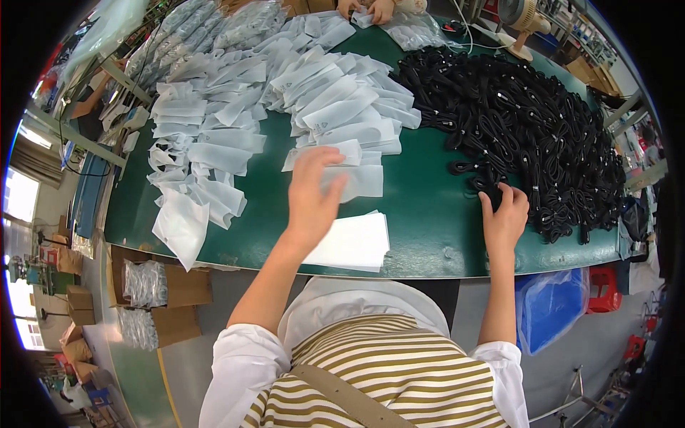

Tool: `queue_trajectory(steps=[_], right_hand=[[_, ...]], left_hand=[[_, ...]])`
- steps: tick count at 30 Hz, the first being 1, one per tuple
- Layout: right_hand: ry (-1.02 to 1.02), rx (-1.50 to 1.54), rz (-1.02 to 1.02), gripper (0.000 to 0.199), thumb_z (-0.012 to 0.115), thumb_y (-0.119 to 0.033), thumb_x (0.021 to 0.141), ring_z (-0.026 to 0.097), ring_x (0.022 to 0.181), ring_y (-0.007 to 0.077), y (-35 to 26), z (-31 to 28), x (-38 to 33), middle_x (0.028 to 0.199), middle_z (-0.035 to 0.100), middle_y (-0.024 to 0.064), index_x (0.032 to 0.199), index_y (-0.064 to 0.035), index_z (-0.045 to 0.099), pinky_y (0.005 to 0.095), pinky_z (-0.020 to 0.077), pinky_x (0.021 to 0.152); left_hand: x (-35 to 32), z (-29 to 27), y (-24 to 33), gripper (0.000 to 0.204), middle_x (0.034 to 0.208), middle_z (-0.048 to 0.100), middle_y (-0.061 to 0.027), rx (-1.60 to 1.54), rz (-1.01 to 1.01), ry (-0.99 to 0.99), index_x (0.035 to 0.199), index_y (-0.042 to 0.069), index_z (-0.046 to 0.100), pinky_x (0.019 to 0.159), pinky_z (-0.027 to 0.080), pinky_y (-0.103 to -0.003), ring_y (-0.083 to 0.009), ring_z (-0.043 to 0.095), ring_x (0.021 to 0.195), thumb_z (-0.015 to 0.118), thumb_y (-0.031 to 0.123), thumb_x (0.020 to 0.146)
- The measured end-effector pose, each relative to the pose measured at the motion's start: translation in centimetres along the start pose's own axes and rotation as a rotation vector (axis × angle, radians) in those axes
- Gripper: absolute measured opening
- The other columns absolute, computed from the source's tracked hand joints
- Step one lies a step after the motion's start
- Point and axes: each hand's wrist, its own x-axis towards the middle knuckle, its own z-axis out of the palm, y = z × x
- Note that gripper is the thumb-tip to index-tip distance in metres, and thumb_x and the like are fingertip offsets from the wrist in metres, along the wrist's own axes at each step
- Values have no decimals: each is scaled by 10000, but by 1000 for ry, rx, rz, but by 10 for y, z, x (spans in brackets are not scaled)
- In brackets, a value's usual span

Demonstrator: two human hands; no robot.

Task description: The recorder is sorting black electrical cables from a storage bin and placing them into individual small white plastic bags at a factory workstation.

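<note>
Frosted white plastic bags (pixel 342 107) lie overlapping in a row at the middle of the green table. Over the near end of that row is my left hand (pixel 314 192), its thumb and fingers apart, next to the nearest bag (pixel 367 182). A large heap of black bundled cables (pixel 528 135) covers the table's right side. My right hand (pixel 505 217) is at the heap's near left edge, thumb and forefinger apart, fingertips by a cable bundle (pixel 489 175). Close to the front edge lies a stack of white sheets (pixel 351 246), partly behind my left forearm.
More frosted bags (pixel 221 157) spread over the table (pixel 421 214) at left, one hanging over its front edge. Another person's hands (pixel 371 10) work at the far side. A small fan (pixel 521 21) stands far right. A blue lined bin (pixel 549 303) and cartons (pixel 178 299) are below.
</note>
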Motion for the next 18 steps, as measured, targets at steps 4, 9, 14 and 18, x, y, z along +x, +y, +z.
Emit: queue_trajectory(steps=[4,9,14,18], right_hand=[[-11,70,-14,227,675,-127,828,554,985,342,15,14,4,1056,561,149,1014,-12,614,405,486,796],[-10,139,13,215,665,-118,826,559,963,327,20,15,-5,1007,571,137,1003,-13,602,399,480,769],[-39,163,-128,207,656,-106,830,556,922,320,2,14,-27,999,569,138,1005,-13,595,411,469,745],[-141,257,-284,217,654,-105,830,543,915,327,-24,0,-41,990,567,137,1018,-14,595,419,457,750]], left_hand=[[-42,12,-20,224,978,592,-129,368,260,-235,961,45,642,807,469,-357,-310,579,909,724,40,753],[-83,23,-26,143,881,582,-103,305,175,-474,887,42,634,754,466,-370,-290,568,853,712,39,768],[-86,29,-27,101,820,563,-102,332,201,-415,844,32,604,681,461,-356,-276,549,769,689,19,791],[-89,29,-29,84,801,566,-100,223,27,-372,850,17,588,659,461,-327,-243,549,729,663,1,816]])
